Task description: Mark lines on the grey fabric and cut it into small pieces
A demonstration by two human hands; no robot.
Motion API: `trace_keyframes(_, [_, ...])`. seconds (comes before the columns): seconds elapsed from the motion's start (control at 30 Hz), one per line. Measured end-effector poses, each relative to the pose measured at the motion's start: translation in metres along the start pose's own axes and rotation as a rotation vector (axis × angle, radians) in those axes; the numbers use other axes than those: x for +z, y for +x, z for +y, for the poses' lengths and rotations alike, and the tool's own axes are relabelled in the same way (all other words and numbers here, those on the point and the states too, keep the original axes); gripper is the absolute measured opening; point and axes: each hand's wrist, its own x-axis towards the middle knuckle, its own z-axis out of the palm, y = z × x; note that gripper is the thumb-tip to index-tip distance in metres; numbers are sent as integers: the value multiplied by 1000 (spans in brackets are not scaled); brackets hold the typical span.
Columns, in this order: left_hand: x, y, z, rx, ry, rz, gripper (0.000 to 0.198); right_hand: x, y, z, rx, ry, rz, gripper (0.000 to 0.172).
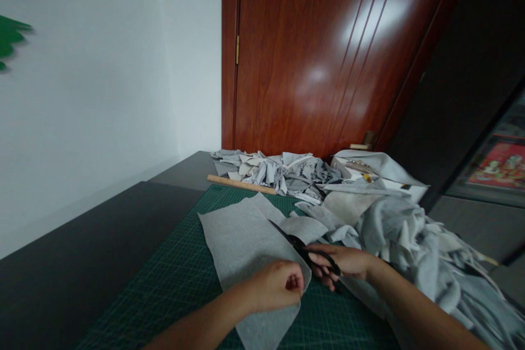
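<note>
A pair of black-handled scissors (pixel 301 246) is gripped in my right hand (pixel 340 262), fingers wrapped through the handles. Its blades point up and left, lying along the right edge of a light grey piece of fabric (pixel 246 229). My left hand (pixel 279 284) is closed over the lower right part of that fabric, pinching its edge close to the scissors. Another grey fabric piece (pixel 303 227) lies just beyond the blades. Beneath the left forearm the fabric's lower end (pixel 268 328) shows. Whether the blades are apart is hard to make out.
A green cutting mat (pixel 172 279) with grid lines lies under the fabric on a dark table (pixel 102 229). At the back are a wooden ruler (pixel 241 184), a heap of scraps (pixel 287 172) and a white box (pixel 416 192). More cloth (pixel 410 240) is piled at right.
</note>
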Motion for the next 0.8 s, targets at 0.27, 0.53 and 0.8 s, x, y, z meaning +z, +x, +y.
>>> trace_keyframes(0.27, [1, 1, -3, -1, 33, -3, 16, 2, 1, 3, -41, 43, 32, 59])
trace_keyframes(0.53, [2, 1, -5, 32, 8, 19, 15, 7, 0, 7, -70, 98, 58, 55])
trace_keyframes(0.8, [0, 0, 0, 3, 17, -4, 15, 13, 0, 12, -98, 109, 85, 55])
